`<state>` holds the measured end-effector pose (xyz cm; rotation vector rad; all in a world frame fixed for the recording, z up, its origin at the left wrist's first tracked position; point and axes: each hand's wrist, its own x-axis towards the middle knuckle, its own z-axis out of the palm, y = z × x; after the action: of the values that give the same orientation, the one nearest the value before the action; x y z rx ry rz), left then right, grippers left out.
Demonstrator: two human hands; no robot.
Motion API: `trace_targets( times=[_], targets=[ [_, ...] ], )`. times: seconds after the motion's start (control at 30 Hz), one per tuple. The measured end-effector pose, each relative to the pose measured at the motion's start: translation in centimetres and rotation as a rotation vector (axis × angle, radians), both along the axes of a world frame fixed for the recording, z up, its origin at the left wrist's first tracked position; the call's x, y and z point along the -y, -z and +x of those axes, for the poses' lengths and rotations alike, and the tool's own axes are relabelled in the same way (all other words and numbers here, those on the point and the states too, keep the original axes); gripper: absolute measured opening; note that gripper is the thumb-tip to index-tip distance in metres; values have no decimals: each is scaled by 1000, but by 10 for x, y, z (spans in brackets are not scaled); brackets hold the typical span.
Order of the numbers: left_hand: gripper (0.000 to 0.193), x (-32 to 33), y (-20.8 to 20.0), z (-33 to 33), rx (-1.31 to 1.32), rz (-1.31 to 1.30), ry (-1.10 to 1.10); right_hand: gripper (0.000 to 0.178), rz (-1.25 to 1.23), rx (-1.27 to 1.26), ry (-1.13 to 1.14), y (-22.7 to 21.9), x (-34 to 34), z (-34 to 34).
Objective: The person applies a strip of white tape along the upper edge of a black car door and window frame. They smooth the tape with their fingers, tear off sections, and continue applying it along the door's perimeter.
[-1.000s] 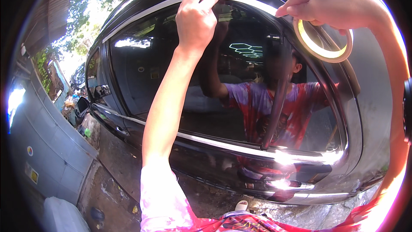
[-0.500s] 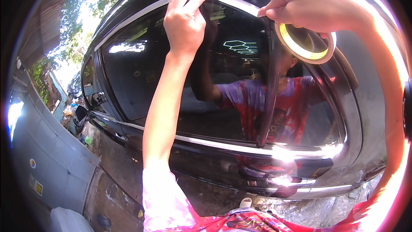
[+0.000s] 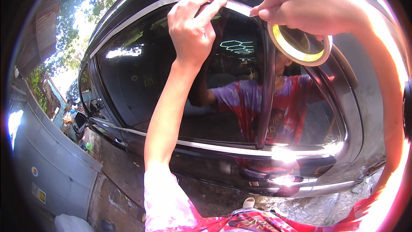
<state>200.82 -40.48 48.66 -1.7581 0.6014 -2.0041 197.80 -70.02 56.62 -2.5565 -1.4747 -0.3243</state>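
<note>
A roll of tape (image 3: 300, 58), with a yellow inner ring, hangs from my right hand (image 3: 311, 6), whose fingers are closed on it. From there a pale strip of tape (image 3: 237, 7) runs left along the upper edge of the dark side window (image 3: 171, 99). My left hand (image 3: 193, 32) rests on that strip, index finger stretched along it and thumb side apart from the other fingers. It holds nothing that I can see. The window belongs to a black car (image 3: 206, 163).
Silver trim (image 3: 214, 148) lines the window's lower edge, with a door handle (image 3: 285, 180) below it. A side mirror (image 3: 80, 121) sticks out at the left. Grey metal panels (image 3: 56, 159) stand at the left, and a sandal (image 3: 248, 202) shows on the ground.
My left hand has slid slightly right along the strip. My right hand with the tape roll has shifted a little left, and the whole view has moved slightly.
</note>
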Motion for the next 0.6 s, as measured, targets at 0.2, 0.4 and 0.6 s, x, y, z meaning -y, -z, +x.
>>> trace_targets(
  times=[0.2,0.4,0.6],
  targets=[
    [48,6,4,-3,-44,-6,-60,41,9,-35,162,2,-15,-6],
    [47,5,5,-4,-40,-12,-53,32,168,244,-85,25,-22,52],
    [46,8,4,-5,-70,-11,-69,34,141,114,105,28,-27,30]
  ],
)
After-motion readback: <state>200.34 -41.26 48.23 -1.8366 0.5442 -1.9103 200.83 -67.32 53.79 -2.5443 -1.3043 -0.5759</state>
